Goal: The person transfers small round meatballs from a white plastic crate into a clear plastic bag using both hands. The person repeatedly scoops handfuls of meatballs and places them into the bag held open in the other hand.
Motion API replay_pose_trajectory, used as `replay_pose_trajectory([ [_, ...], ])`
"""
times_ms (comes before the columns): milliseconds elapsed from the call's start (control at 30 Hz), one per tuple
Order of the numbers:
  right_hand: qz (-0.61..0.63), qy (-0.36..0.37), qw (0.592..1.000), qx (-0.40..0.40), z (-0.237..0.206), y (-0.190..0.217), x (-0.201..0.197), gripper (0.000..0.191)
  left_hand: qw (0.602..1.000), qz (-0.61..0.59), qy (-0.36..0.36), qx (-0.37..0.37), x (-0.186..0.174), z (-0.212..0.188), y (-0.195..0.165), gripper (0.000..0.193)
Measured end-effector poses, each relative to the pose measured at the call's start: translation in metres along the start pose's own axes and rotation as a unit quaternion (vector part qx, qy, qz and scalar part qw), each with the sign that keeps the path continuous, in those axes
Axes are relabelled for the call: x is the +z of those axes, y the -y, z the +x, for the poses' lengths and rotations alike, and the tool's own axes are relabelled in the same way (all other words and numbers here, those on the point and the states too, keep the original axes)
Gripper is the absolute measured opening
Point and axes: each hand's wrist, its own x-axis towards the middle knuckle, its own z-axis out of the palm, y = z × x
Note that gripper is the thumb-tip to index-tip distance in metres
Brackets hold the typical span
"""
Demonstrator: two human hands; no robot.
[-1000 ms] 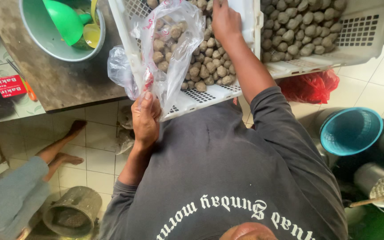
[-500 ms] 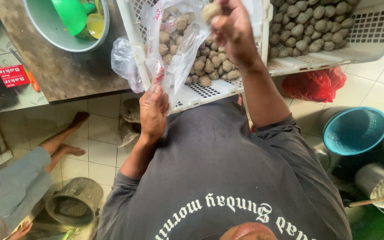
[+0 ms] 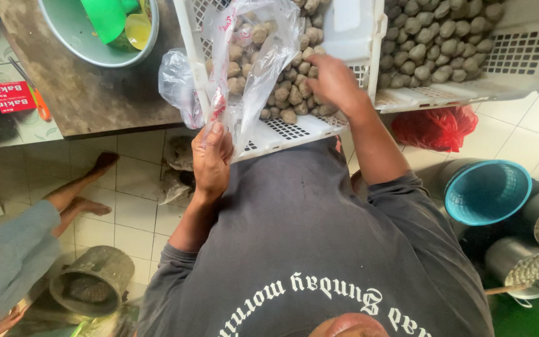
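the left hand (image 3: pixel 212 159) pinches a clear bag (image 3: pixel 251 59) open over the white crate (image 3: pixel 344 37) while the right hand (image 3: pixel 334 84) closes on meatballs (image 3: pixel 294 100) there, so bagging seems underway.

A worn, dark brown surface (image 3: pixel 88 93) carries a pale green basin (image 3: pixel 63 37) holding a green scoop (image 3: pixel 104 19) and a yellow cup (image 3: pixel 137 28). Beside the basin, a white perforated crate (image 3: pixel 294 128) juts past the surface's edge, heaped with grey-brown balls (image 3: pixel 291 97); a second white crate (image 3: pixel 506 56) of the same balls (image 3: pixel 438 37) sits to its right. Below, the pale tiled floor (image 3: pixel 132 187) bears a red plastic bag (image 3: pixel 435 128), a teal basket (image 3: pixel 488 190) and a battered metal bucket (image 3: pixel 92 287).
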Motion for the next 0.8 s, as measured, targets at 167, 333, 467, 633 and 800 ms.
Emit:
replay_pose_trajectory([
  [167, -0.005, 0.079, 0.993, 0.085, -0.005, 0.004, 0.040, 0.048, 1.000, 0.006, -0.004, -0.010, 0.001, -0.002, 0.006, 0.026],
  [333, -0.014, 0.097, 0.987, 0.123, 0.012, -0.009, 0.049, 0.046, 1.000, -0.007, -0.018, -0.017, 0.020, -0.004, 0.013, 0.058],
  [467, 0.035, 0.049, 0.992, 0.112, 0.007, -0.014, 0.044, 0.041, 1.000, -0.013, -0.027, -0.008, 0.028, -0.011, 0.016, 0.058],
  [633, 0.298, -0.069, 0.945, 0.116, -0.004, 0.024, -0.007, 0.030, 1.000, 0.011, 0.000, 0.000, 0.010, -0.019, 0.016, 0.057],
  [800, 0.515, 0.039, 0.855, 0.035, -0.002, 0.132, -0.048, 0.029, 0.998, 0.050, 0.043, -0.021, -0.015, -0.019, 0.011, 0.057],
])
